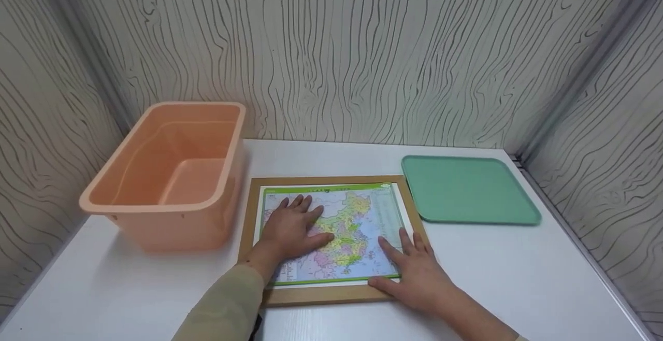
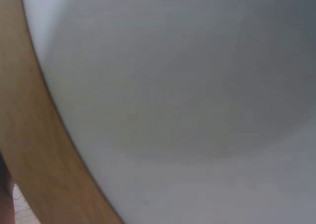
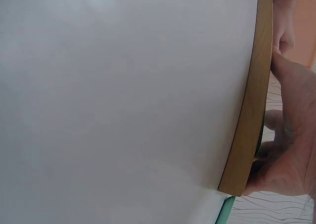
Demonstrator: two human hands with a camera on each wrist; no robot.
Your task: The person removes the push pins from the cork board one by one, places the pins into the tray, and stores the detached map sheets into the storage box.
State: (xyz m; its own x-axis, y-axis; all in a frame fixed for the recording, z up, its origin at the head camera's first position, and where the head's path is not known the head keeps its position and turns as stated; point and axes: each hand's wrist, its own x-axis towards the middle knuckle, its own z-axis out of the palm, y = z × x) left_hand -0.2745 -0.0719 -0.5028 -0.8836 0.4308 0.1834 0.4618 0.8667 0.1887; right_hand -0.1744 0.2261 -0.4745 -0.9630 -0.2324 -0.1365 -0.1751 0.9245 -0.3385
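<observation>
A colourful map (image 1: 357, 227) with green borders lies within a brown wooden frame (image 1: 311, 296), flat on the white table. My left hand (image 1: 292, 229) rests on the map's left half, fingers spread. Over the lower right corner lies my right hand (image 1: 419, 271), its fingers stretched onto the map and the frame's edge. From the right wrist, the frame's side (image 3: 247, 105) shows against the white table, with the right hand (image 3: 294, 130) on top of it. The left wrist view shows mostly white table and the frame's edge (image 2: 44, 135).
An orange plastic tub (image 1: 160, 209) stands on the left of the table (image 1: 518, 279). At the right rear lies a flat green tray (image 1: 471, 190), close against the frame's right side. Wood-patterned panels (image 1: 331, 56) wall in the back and sides.
</observation>
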